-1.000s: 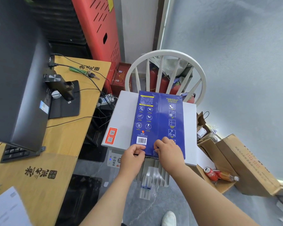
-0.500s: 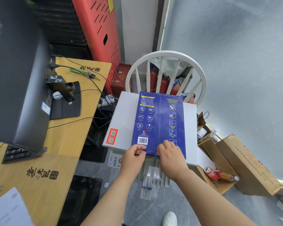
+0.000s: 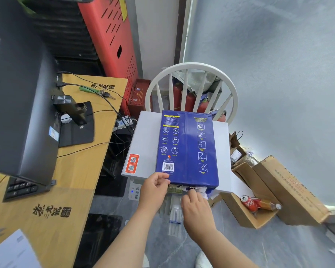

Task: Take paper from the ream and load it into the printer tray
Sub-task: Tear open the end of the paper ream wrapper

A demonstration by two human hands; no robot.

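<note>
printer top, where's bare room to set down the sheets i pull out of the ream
On the printer lid, the bare strip left of the blue ream, behind the orange QR sticker, is widest. A narrower strip runs along the ream's right side. The near edge is crowded by the left hand and right hand.

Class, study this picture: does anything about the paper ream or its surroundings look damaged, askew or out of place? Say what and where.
The blue ream lies flat on the printer, but its near end looks torn open, with ragged wrapper where the right hand picks at it. The left hand steadies its corner. A drink can lies tipped in a cardboard box.
</note>
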